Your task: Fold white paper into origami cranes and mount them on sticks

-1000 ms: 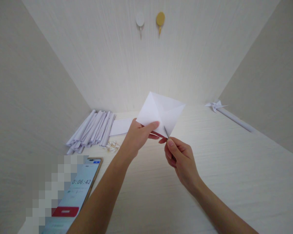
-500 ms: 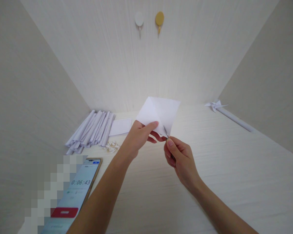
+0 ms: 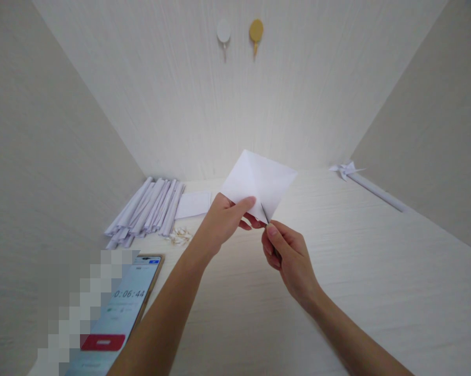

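Observation:
My left hand point(image 3: 223, 222) pinches the lower left edge of a white square sheet of paper point(image 3: 259, 180) creased along its diagonals, held up above the table. My right hand point(image 3: 286, 256) is closed around small scissors point(image 3: 265, 214), whose thin blades poke up into the paper's bottom corner along a crease. Most of the scissors is hidden inside the fist. Both hands meet just under the sheet.
Several rolled white paper sticks point(image 3: 147, 209) lie at the back left, beside a flat white sheet point(image 3: 194, 203) and a small heap of pale pins point(image 3: 180, 236). A phone point(image 3: 121, 318) showing a timer lies front left. A finished paper pinwheel point(image 3: 347, 169) rests against the right wall. Two wall hooks point(image 3: 240, 32) hang above.
The paper tilted slightly and settled a little lower. My right hand crept left and upward with the blades at the bottom corner. The phone's timer advanced by two seconds.

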A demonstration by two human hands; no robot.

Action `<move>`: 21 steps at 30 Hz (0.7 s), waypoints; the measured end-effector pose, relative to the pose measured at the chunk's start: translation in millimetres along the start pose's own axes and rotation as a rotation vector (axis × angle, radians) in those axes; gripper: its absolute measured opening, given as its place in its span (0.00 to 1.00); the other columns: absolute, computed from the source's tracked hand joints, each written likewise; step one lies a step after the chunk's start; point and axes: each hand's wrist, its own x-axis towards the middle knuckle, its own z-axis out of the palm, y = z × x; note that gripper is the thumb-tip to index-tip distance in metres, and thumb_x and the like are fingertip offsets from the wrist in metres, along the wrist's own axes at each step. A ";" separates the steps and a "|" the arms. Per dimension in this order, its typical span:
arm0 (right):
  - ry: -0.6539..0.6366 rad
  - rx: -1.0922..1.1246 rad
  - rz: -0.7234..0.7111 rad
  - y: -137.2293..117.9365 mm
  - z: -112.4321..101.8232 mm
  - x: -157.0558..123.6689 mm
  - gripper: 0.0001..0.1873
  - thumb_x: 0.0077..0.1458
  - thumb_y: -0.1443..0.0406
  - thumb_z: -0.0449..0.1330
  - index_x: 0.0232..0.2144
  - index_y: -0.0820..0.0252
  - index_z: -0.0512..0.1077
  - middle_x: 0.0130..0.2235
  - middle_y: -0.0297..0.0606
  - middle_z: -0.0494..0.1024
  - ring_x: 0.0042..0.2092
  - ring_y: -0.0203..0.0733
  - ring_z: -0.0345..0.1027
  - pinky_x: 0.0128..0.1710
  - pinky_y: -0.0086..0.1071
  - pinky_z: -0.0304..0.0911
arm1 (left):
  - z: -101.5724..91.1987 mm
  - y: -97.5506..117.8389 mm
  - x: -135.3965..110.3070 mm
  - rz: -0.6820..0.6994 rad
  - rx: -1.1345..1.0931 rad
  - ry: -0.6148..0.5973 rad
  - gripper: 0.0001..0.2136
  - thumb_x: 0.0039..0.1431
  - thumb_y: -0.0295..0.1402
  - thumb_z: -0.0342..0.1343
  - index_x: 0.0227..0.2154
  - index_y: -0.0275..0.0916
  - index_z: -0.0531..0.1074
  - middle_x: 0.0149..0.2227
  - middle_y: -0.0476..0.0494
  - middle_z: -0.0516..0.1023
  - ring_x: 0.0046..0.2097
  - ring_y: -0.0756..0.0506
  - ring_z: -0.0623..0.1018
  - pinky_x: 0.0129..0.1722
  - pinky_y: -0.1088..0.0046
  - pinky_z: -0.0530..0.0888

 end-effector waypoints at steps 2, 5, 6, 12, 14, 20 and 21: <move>0.010 0.010 -0.004 0.4 -0.3 0.3 0.16 0.49 0.55 0.55 0.20 0.60 0.61 0.14 0.23 0.54 0.15 0.24 0.41 0.11 0.22 0.37 | 0.2 -1.0 0.1 0.018 0.013 -0.004 0.08 0.48 0.32 0.50 0.22 0.33 0.71 0.18 0.47 0.74 0.22 0.51 0.74 0.22 0.78 0.68; 0.011 0.020 -0.008 1.2 -1.4 0.6 0.16 0.49 0.55 0.55 0.19 0.60 0.60 0.15 0.23 0.54 0.15 0.24 0.40 0.11 0.22 0.37 | 0.2 -3.7 1.5 0.047 0.041 0.002 0.09 0.48 0.33 0.50 0.21 0.33 0.71 0.19 0.47 0.73 0.23 0.50 0.74 0.20 0.78 0.67; 0.008 0.020 -0.008 1.3 -1.8 0.7 0.16 0.49 0.55 0.55 0.20 0.60 0.60 0.15 0.23 0.54 0.15 0.24 0.40 0.11 0.22 0.37 | -0.1 -4.6 2.1 0.055 0.052 0.001 0.09 0.48 0.33 0.50 0.20 0.33 0.70 0.19 0.46 0.73 0.23 0.50 0.73 0.20 0.78 0.67; -0.004 0.016 0.005 0.3 -1.7 0.9 0.18 0.49 0.55 0.55 0.17 0.60 0.58 0.14 0.23 0.54 0.15 0.24 0.41 0.11 0.22 0.36 | -3.7 -4.8 2.4 0.066 0.094 -0.010 0.10 0.48 0.34 0.50 0.17 0.34 0.68 0.16 0.49 0.69 0.19 0.53 0.69 0.19 0.78 0.66; -0.004 0.015 0.012 0.1 -1.2 0.6 0.18 0.49 0.55 0.55 0.18 0.60 0.59 0.15 0.24 0.54 0.15 0.24 0.41 0.12 0.22 0.36 | -5.2 -4.1 2.0 0.074 0.116 -0.025 0.11 0.48 0.34 0.50 0.16 0.34 0.67 0.16 0.49 0.68 0.19 0.53 0.68 0.19 0.78 0.66; 0.004 0.010 0.014 1.9 -2.0 0.2 0.16 0.49 0.55 0.55 0.21 0.61 0.63 0.15 0.24 0.54 0.15 0.24 0.41 0.11 0.22 0.36 | -8.1 -5.1 2.3 0.098 0.188 -0.039 0.11 0.48 0.35 0.49 0.17 0.34 0.67 0.16 0.49 0.68 0.19 0.53 0.68 0.19 0.77 0.66; 0.005 0.010 0.011 2.3 -2.3 0.3 0.15 0.49 0.55 0.55 0.21 0.61 0.63 0.15 0.24 0.54 0.15 0.24 0.41 0.11 0.22 0.36 | -8.2 -5.3 2.6 0.102 0.195 -0.039 0.11 0.48 0.35 0.49 0.17 0.34 0.67 0.16 0.49 0.68 0.19 0.53 0.68 0.19 0.78 0.66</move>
